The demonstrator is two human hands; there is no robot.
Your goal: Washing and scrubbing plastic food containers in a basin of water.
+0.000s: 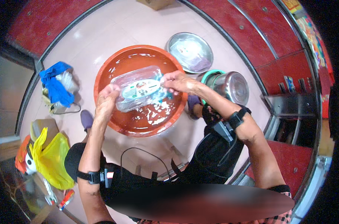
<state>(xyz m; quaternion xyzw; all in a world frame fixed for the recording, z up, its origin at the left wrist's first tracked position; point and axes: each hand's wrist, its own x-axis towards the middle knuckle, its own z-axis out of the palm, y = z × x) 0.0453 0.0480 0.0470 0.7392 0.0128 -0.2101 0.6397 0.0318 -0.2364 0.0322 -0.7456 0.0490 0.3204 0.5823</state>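
A clear plastic container (124,105) with a printed oval label is held over a round orange basin (147,133) of water on the floor. At its left end, my left hand (106,98) grips the rim. My right hand (176,82) pinches something small and thin at the label's right end; whether it is the label's edge or a separate tool cannot be told. Some bluish-green film or cloth lies blurred beneath the container near my right fingers.
A round metal pan (190,53) holding clear plastic touches the floor behind the basin. To the right are a metal pot (236,88) and a green-rimmed tub (211,74). Blue (57,84) and yellow (56,159) plastic bags lie left. Red cabinets (287,72) stand around.
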